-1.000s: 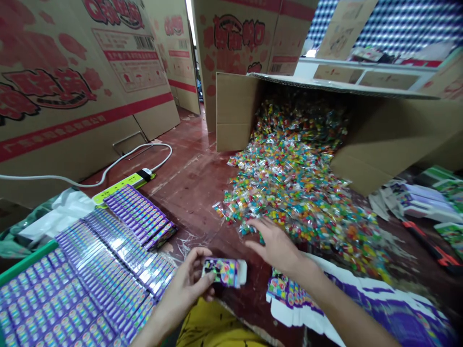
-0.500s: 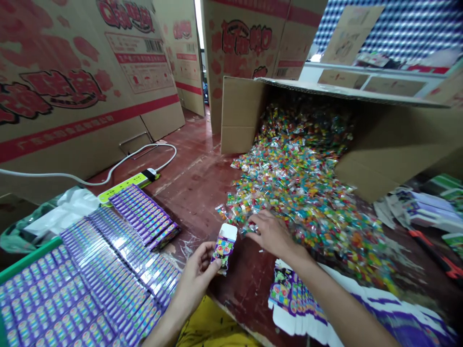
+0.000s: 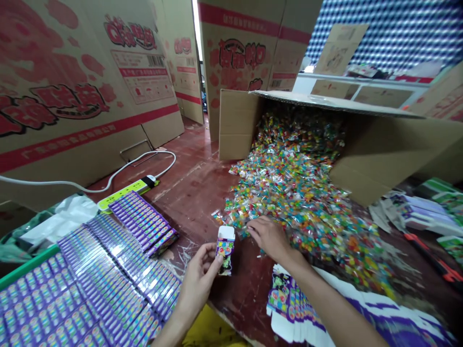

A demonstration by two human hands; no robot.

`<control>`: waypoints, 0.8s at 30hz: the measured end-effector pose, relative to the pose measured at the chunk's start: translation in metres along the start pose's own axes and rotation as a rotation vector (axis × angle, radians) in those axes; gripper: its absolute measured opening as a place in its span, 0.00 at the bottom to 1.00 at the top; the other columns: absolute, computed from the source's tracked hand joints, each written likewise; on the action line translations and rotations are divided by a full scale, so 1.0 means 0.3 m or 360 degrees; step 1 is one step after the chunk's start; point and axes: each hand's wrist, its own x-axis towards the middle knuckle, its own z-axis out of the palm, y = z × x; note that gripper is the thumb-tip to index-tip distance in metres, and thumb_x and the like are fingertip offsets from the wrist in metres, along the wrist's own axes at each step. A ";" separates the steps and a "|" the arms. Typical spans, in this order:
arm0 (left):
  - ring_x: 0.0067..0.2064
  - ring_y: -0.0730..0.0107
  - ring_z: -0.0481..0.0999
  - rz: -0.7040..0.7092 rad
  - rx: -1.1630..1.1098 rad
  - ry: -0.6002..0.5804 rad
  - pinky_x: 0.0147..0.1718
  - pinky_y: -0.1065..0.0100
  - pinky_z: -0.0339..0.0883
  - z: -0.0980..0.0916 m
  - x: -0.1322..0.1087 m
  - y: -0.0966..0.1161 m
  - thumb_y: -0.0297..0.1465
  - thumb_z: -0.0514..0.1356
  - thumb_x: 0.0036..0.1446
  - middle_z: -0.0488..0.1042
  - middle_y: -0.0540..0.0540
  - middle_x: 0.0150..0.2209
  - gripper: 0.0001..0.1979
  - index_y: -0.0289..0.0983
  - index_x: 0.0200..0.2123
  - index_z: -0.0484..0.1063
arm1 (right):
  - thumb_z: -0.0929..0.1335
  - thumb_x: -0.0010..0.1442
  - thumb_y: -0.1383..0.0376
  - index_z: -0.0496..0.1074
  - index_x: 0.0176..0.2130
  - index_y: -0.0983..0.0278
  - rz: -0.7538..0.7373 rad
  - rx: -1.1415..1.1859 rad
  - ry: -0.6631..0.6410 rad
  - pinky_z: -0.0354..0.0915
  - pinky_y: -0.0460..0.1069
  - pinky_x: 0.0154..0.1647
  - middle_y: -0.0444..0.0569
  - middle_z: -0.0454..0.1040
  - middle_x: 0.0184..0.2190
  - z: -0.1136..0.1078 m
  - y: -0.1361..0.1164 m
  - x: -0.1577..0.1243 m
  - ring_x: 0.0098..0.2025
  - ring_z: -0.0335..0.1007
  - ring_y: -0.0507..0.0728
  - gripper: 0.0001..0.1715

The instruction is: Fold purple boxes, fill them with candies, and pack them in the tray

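My left hand (image 3: pixel 203 266) is closed around a small purple candy box (image 3: pixel 225 250), held upright with its white top flap open towards the pile. At the near edge of a heap of clear-wrapped colourful candies (image 3: pixel 289 178), my right hand (image 3: pixel 269 237) has its fingers bent together, palm down. Whatever lies under those fingertips is hidden. The heap spills out of a cardboard carton (image 3: pixel 237 125) lying on its side. Below my right forearm lies a row of flattened, unfilled purple boxes (image 3: pixel 289 299) with white flaps.
Filled purple boxes (image 3: pixel 119 270) stand in rows in a green-edged tray (image 3: pixel 29 265) at left, with another stack (image 3: pixel 142 221) behind. A yellow-green power strip (image 3: pixel 126 193) and white cable (image 3: pixel 108 183) lie beyond. Red-handled tool (image 3: pixel 430 255) sits at right. Tall cartons (image 3: pixel 144 96) stand behind.
The view has tilted up slightly. My right hand stays at the heap's near edge, its fingers drawn closer together. My left hand keeps hold of the candy box.
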 end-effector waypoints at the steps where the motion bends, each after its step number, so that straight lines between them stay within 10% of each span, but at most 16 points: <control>1: 0.36 0.65 0.77 0.0001 0.0035 -0.0020 0.36 0.69 0.70 -0.002 -0.003 -0.003 0.42 0.66 0.55 0.79 0.45 0.36 0.18 0.35 0.43 0.74 | 0.67 0.64 0.68 0.78 0.39 0.59 0.0035 0.0039 0.0065 0.68 0.50 0.44 0.48 0.81 0.37 -0.004 0.005 0.002 0.42 0.75 0.58 0.08; 8: 0.36 0.65 0.77 0.0000 0.0230 -0.0178 0.35 0.70 0.69 0.028 -0.017 -0.028 0.40 0.63 0.59 0.78 0.46 0.35 0.13 0.36 0.40 0.72 | 0.62 0.70 0.61 0.75 0.42 0.62 0.0245 0.0349 0.0399 0.72 0.48 0.39 0.48 0.81 0.37 -0.089 -0.055 -0.031 0.36 0.78 0.56 0.13; 13: 0.40 0.65 0.77 0.0037 0.0090 -0.0290 0.40 0.69 0.70 0.066 -0.032 -0.017 0.37 0.61 0.62 0.77 0.46 0.39 0.10 0.37 0.41 0.70 | 0.66 0.66 0.67 0.76 0.37 0.60 0.0078 0.0499 0.0262 0.70 0.50 0.44 0.46 0.78 0.36 -0.128 -0.160 -0.060 0.39 0.75 0.56 0.08; 18: 0.43 0.66 0.77 0.0089 -0.0028 -0.0243 0.42 0.69 0.71 0.082 -0.051 -0.007 0.35 0.63 0.61 0.77 0.46 0.40 0.10 0.39 0.44 0.70 | 0.67 0.66 0.67 0.78 0.33 0.62 -0.0160 0.0439 0.0029 0.63 0.57 0.59 0.53 0.72 0.55 -0.156 -0.198 -0.068 0.59 0.64 0.62 0.11; 24: 0.43 0.67 0.79 0.0153 -0.0345 -0.0147 0.42 0.69 0.73 0.098 -0.076 0.002 0.32 0.65 0.58 0.77 0.46 0.45 0.24 0.45 0.56 0.63 | 0.66 0.67 0.62 0.73 0.54 0.57 0.0090 0.0897 0.0063 0.64 0.55 0.59 0.52 0.72 0.55 -0.172 -0.197 -0.151 0.57 0.68 0.59 0.16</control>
